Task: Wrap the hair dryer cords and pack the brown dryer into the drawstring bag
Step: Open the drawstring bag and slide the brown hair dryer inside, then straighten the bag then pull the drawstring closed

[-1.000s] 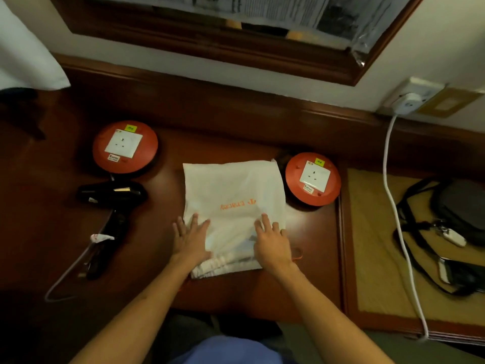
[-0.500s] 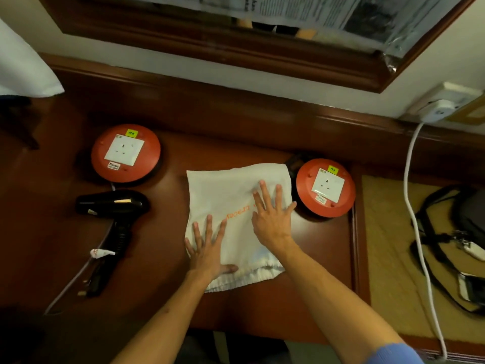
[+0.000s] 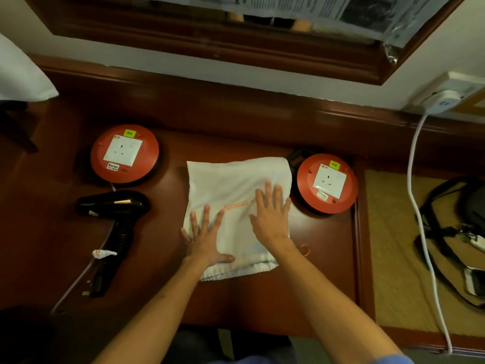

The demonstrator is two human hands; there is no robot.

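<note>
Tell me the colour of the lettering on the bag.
Orange, on the white drawstring bag, seen in the head view.

I sat at a dark red-brown wooden desk (image 3: 301,298) against a pale wall (image 3: 183,72), beneath a wood-framed mirror (image 3: 210,46). A woven mat (image 3: 393,258) lay to my right.

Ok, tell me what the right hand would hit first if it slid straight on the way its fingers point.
The right hand lies flat on the white drawstring bag, fingers pointing to the desk's back. Past the bag's far edge, bare desk follows, then probably the raised wooden back ledge.
</note>
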